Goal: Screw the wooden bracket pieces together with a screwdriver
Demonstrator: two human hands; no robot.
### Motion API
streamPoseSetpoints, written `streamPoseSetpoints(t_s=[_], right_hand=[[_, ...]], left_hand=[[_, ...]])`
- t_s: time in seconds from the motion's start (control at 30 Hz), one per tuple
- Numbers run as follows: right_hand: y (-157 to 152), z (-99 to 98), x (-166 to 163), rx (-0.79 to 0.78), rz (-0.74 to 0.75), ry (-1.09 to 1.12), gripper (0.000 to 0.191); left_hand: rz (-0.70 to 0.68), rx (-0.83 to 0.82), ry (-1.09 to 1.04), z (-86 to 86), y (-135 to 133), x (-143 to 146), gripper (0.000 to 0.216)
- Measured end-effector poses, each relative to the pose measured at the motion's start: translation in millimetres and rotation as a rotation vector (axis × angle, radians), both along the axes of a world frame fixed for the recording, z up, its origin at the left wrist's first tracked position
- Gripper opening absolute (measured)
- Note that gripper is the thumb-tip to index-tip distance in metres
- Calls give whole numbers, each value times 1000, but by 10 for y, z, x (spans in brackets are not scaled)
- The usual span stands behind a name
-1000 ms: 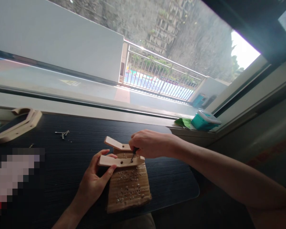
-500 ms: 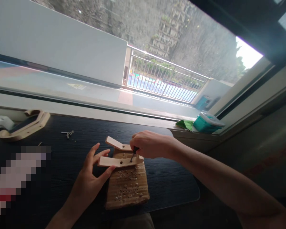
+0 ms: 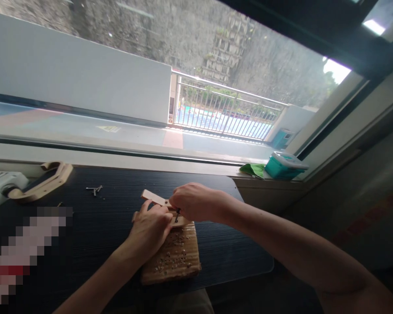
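Note:
My right hand (image 3: 191,200) is closed around a small screwdriver (image 3: 177,213), mostly hidden in the fist; its thin shaft points down to a hole in the near bar of a bent light-wood piece (image 3: 182,223). My left hand (image 3: 151,223) is closed over the left part of that same bar, covering most of it. Behind it, a second angled wooden bar (image 3: 153,197) sticks out to the upper left; I cannot tell whether the two bars are joined. Under the wood lies a corrugated cardboard pad (image 3: 170,264) pitted with many small holes.
Several screws (image 3: 94,190) lie loose on the dark table (image 3: 111,218). A curved wooden frame (image 3: 46,185) sits at the left beside a white device (image 3: 3,185). A teal box (image 3: 285,165) and a green cloth (image 3: 253,169) rest on the windowsill. A blurred-out patch covers the lower left.
My left hand has moved from loosely spread at the near bar's left end to closed over it. My right hand still holds the screwdriver at the hole. The view has shifted slightly.

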State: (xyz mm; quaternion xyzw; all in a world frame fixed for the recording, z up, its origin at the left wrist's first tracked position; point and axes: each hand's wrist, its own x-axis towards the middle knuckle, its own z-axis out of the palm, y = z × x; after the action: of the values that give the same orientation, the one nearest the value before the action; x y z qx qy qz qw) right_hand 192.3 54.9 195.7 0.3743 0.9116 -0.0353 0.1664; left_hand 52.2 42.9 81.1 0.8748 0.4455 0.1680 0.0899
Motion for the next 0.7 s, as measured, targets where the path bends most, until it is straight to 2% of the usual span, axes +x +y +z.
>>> streamPoseSetpoints(t_s=[0.2, 0.33, 0.5, 0.7], right_hand=[[-31, 47, -12, -15, -29, -42, 20], [-40, 105, 37, 5, -79, -39, 21], [-7, 110, 78, -5, -41, -10, 20], [46, 83, 54, -30, -4, -24, 20]], left_hand=[[-37, -49, 95, 77, 26, 8, 24], [-42, -81, 77, 42, 24, 27, 18], [11, -114, 72, -27, 26, 34, 23], [22, -87, 100, -26, 8, 53, 22]])
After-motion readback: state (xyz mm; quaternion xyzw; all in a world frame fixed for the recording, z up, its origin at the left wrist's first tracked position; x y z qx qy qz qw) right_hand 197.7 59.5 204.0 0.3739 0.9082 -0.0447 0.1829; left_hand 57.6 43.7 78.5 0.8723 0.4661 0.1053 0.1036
